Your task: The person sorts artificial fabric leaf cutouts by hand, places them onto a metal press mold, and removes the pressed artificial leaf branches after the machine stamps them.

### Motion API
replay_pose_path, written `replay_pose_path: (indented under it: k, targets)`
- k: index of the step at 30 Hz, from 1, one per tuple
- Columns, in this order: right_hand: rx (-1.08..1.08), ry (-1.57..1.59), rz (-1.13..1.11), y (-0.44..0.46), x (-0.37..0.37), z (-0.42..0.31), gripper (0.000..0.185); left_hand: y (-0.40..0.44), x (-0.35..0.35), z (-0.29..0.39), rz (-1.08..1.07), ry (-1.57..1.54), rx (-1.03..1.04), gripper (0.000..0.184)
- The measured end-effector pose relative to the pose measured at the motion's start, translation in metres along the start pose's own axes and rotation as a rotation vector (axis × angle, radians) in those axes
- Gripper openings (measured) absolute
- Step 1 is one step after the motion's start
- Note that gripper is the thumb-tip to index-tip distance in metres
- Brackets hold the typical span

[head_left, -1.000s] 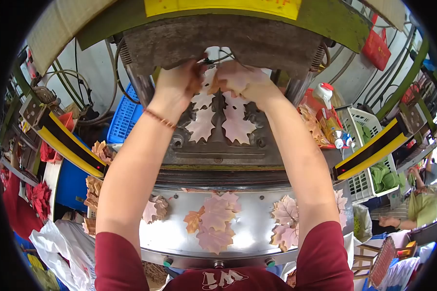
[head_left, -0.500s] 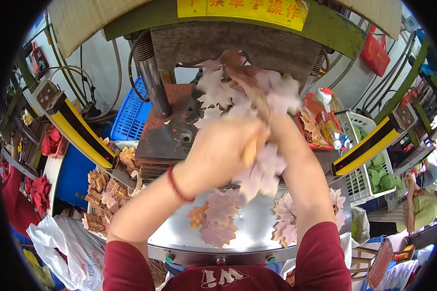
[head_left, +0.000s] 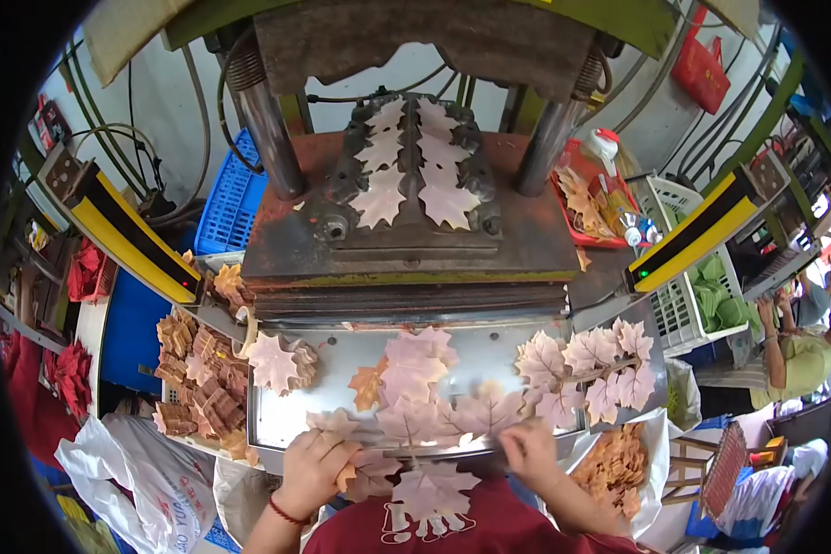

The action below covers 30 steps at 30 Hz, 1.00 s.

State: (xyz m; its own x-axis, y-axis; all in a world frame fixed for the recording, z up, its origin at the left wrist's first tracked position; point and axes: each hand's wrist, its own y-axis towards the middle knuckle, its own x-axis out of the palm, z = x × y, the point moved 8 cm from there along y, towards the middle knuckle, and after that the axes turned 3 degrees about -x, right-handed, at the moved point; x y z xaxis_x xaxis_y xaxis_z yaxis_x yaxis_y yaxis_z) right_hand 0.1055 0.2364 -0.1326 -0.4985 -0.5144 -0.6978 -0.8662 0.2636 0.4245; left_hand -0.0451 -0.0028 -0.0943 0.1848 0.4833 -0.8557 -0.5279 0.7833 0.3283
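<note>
At the bottom of the view my left hand (head_left: 316,463) has its fingers curled round the edge of some pale pink leaves. My right hand (head_left: 529,452) is at the right end of the leaf spray (head_left: 439,420), thumb and fingers pinched together; what they hold is too small to make out. The spray lies across the metal tray's front edge and over the shirt. Two rows of pink leaves (head_left: 448,198) rest on the dark mould (head_left: 413,231) of the press. More leaves (head_left: 417,365) lie mid-tray, with an orange one (head_left: 367,384) beside them.
A leaf stack (head_left: 282,363) sits at the tray's left, leaf sprays (head_left: 586,369) at its right. Yellow-black bars (head_left: 129,245) flank the press. Around it are a blue basket (head_left: 231,198), a red tray (head_left: 572,231), a white crate (head_left: 688,323) and bundled leaves (head_left: 198,379). Another person (head_left: 799,355) is at far right.
Both hands have come down from the press to the tray's front edge, bringing the leaf spray. The mould now shows uncovered by my arms, with leaves in two rows. The bar lights turned from red to green.
</note>
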Motion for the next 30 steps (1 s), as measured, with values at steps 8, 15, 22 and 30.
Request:
replay_pose_path:
  k: [8,15,22,30]
  targets:
    - [-0.194,-0.204,0.114,-0.031,0.029,-0.012,0.024,-0.036,0.046,-0.015,0.223,0.113,0.1,0.019]
    - [-0.182,-0.212,0.15,-0.032,0.028,-0.011,0.026,-0.035,0.047,-0.016,0.23,0.129,0.071,0.018]
    - [-0.193,-0.22,0.186,-0.029,0.026,-0.012,0.025,-0.034,0.047,-0.016,0.227,0.117,0.069,0.018]
    - [-0.193,-0.193,0.17,-0.029,0.027,-0.012,0.025,-0.032,0.048,-0.017,0.21,0.092,0.049,0.015]
